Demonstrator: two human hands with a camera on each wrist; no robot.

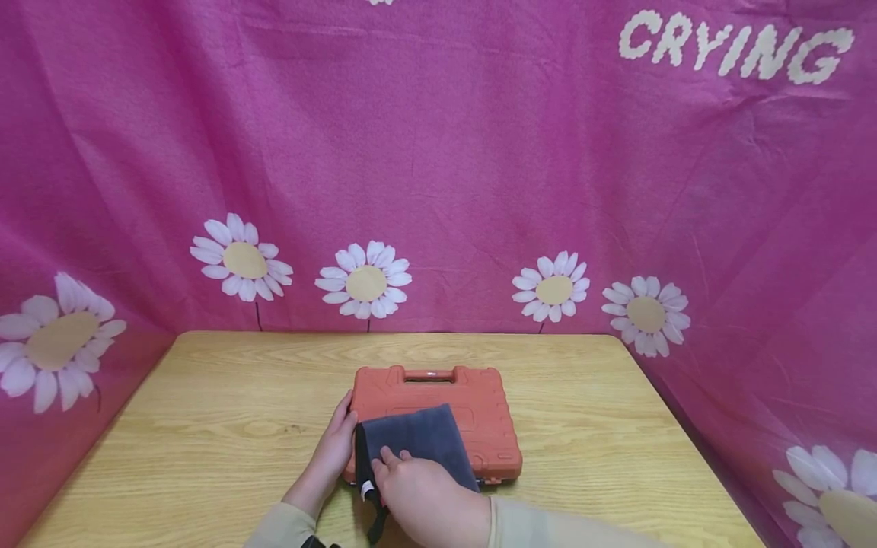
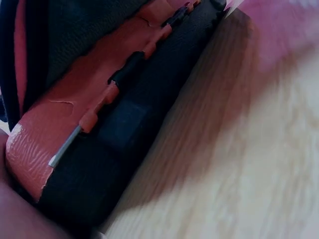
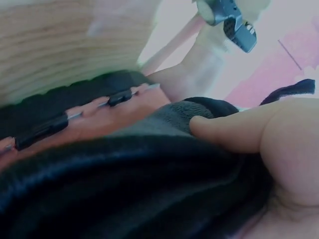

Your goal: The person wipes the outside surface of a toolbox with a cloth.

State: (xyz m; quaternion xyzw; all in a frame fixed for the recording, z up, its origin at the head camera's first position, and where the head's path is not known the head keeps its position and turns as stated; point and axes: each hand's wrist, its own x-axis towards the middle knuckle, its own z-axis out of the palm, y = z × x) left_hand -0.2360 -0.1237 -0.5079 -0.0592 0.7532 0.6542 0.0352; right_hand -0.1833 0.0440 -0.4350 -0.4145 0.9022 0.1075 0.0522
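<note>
On that table (image 1: 226, 426), a straight-fingered left hand (image 1: 336, 441) touches an orange case (image 1: 479, 426); the right hand (image 1: 430, 495) touches grey cloth (image 1: 426, 432), grip unclear.

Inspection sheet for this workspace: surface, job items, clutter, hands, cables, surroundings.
Surface: light wood-grain table.
Job items: red case lying flat, handle at far side; dark grey cloth with black edging partly covering it.
Clutter: nothing seen.
Left hand: against the case's left side.
Right hand: on the cloth; whether it grips it, can't tell.
Cables: nothing seen.
Surroundings: magenta curtain with printed white daisies, "CRYING" lettering.
</note>
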